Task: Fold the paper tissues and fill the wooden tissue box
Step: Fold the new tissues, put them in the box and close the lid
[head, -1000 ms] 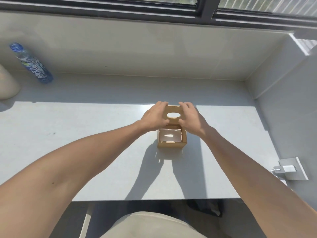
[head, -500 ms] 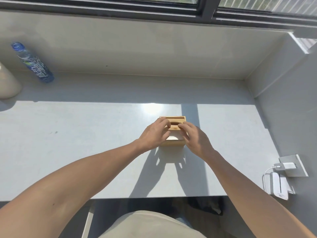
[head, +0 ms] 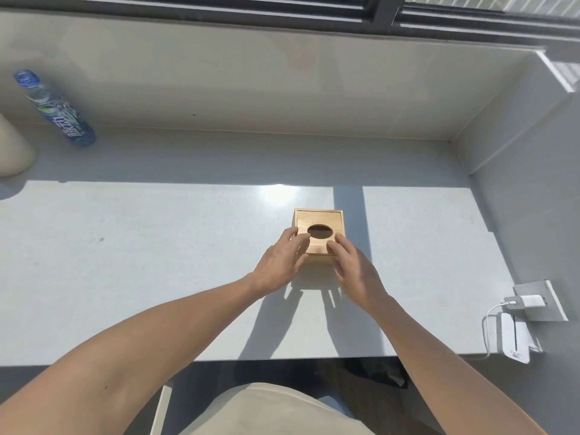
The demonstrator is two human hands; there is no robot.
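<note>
A small wooden tissue box (head: 320,219) stands upright on the white table (head: 157,262), its lid with an oval hole (head: 320,231) facing up. The hole looks dark; no tissue shows in it. My left hand (head: 282,262) rests its fingertips on the lid's near left part. My right hand (head: 353,268) touches the lid's near right edge with spread fingers. Neither hand grips anything. No loose paper tissues are in view.
A blue-labelled water bottle (head: 59,114) stands at the far left beside a beige object (head: 12,149). A white charger (head: 310,301) in a wall socket and a white device (head: 514,339) hang at the table's right edge. A wall runs along the right.
The box was tipped with its open side toward me and the lid held up; now the lid is slid in, the box stands upright, and both hands lie flat on top.
</note>
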